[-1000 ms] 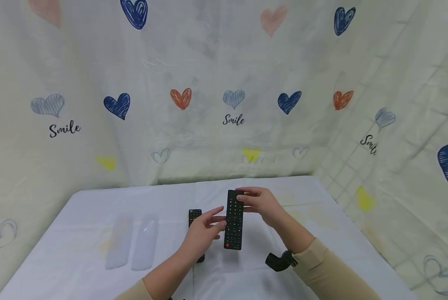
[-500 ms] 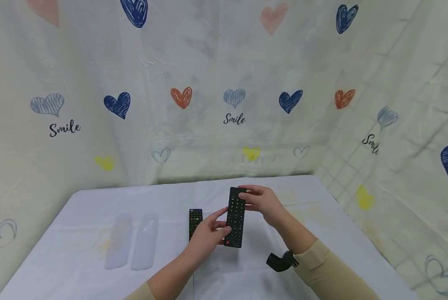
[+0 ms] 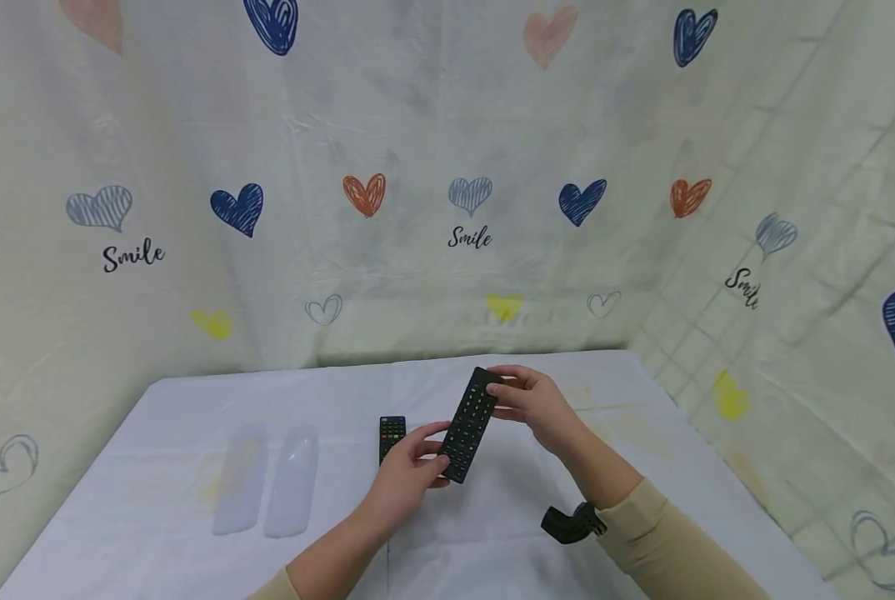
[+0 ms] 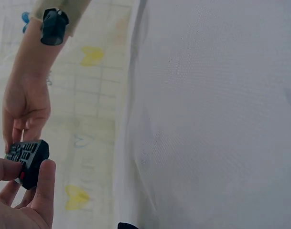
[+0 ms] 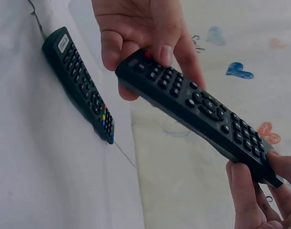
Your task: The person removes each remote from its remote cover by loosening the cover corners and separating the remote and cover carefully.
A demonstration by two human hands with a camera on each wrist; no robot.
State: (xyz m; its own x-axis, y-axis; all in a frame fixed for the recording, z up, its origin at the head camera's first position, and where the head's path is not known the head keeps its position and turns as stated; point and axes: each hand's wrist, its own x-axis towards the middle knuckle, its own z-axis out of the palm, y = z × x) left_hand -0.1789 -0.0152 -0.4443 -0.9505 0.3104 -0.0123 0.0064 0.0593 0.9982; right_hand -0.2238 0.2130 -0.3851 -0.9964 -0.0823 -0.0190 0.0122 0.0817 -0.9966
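Observation:
A black remote control (image 3: 468, 425) is held tilted above the white table, its button side facing up. My left hand (image 3: 406, 475) grips its near end, thumb on the button face by the red button and fingers underneath. At the far end my right hand (image 3: 537, 404) pinches it between thumb and fingers, as the right wrist view also shows. A second black remote control (image 5: 80, 86) with colored buttons and a white label lies on the cloth; in the head view my left hand partly covers it.
Two long translucent covers (image 3: 240, 483) lie side by side on the white table cloth (image 3: 155, 467), left of the hands. A black wrist device (image 3: 571, 523) sits at the right sleeve. Curtains with printed hearts (image 3: 237, 210) hang behind and beside the table.
My left hand has closed from beside the remote onto its near end. The held remote has tilted, its far end swinging right and its near end left.

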